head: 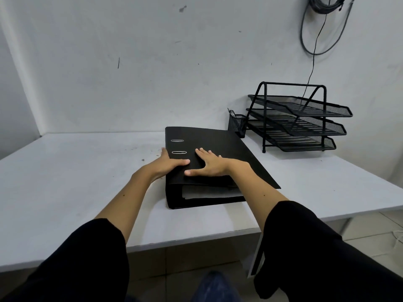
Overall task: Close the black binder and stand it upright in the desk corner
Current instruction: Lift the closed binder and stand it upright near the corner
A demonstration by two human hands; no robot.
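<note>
The black binder lies flat on the white desk, its cover down over the pages, whose pale edges show at the near end under the cover. The spine runs along the binder's left side, and two metal slots sit on the cover close to that spine. The left hand wraps the spine edge, thumb on top of the cover and fingers down the outer side, so it grips the binder. The right hand rests palm down on the cover just right of the left, fingers spread and flat, clasping nothing. Both forearms reach in from black sleeves. Just beyond the binder's far right corner stands a black mesh pen cup, and right of that a black three-tier mesh tray. The desk corner, where two walls meet, is well apart from the binder to its far left.
</note>
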